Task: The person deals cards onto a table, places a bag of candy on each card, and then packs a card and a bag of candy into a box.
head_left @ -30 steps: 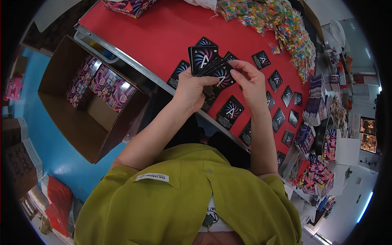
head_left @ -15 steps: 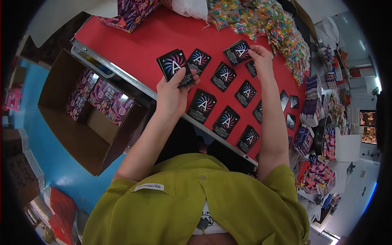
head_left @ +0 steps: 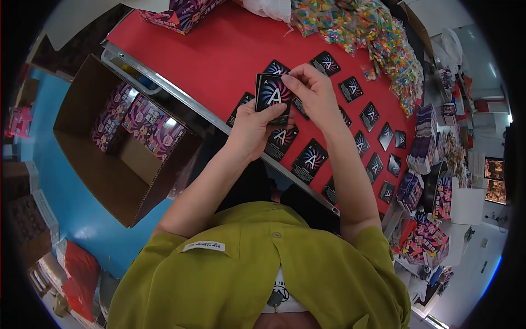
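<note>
A stack of black cards (head_left: 271, 94) with a large white A and a pink-blue burst is held upright in my left hand (head_left: 253, 127), thumb across its lower front. My right hand (head_left: 312, 93) pinches the upper right corner of the same stack between thumb and fingers. Around them, similar black cards lie in rows on the red tabletop (head_left: 208, 66), among them one (head_left: 310, 160) near the table's front edge and another (head_left: 350, 89) to the right of my right hand. Some cards are partly hidden behind my hands and right forearm.
An open cardboard box (head_left: 104, 186) holding printed purple boxes stands left of the table's metal edge. Small bags of colourful pieces (head_left: 383, 49) are heaped at the back right. A printed carton (head_left: 189, 13) sits at the back left. Stacked packets (head_left: 422, 140) stand at the right.
My right hand has moved left from the laid-out cards to the stack. My left hand, with the stack, has shifted right. The view has turned slightly, and more cards show at the right.
</note>
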{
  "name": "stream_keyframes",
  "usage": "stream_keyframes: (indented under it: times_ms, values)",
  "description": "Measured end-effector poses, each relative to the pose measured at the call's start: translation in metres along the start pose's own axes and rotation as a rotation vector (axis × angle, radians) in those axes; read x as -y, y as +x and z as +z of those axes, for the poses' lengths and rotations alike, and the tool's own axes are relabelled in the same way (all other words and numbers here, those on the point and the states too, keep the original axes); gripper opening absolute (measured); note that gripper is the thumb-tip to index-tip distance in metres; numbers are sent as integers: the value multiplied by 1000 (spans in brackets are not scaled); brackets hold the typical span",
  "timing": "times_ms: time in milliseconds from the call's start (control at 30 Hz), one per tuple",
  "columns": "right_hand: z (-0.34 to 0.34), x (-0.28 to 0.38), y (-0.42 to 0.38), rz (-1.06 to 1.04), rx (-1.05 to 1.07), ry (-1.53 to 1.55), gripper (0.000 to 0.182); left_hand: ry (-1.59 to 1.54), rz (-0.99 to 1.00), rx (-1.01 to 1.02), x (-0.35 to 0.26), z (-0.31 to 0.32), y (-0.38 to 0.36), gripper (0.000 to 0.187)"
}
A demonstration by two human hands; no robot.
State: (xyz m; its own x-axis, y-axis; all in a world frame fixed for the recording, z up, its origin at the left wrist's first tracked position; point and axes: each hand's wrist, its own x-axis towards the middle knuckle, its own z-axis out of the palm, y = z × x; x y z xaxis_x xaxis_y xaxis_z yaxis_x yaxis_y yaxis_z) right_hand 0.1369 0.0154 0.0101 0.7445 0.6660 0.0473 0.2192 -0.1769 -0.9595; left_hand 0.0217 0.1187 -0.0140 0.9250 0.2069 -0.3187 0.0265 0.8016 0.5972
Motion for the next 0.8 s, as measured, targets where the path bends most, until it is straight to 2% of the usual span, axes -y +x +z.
stream_keyframes:
  times_ms: [100,333,400,433,800]
  values:
    - [-2,-1,-5,15,-6,295,11,-4,7,25,1,-2,-3,14]
    - [3,10,-17,49,-95,376,14,50,64,-10,6,-2,-3,18]
    - [-1,7,-19,103,-84,187,15,42,65,-16,5,-3,-2,18]
    - [-1,5,-19,105,-82,186,15,34,67,-10,5,-3,-2,19]
    - [-2,-4,-25,49,-63,368,22,38,2,58,-2,-3,-7,19]
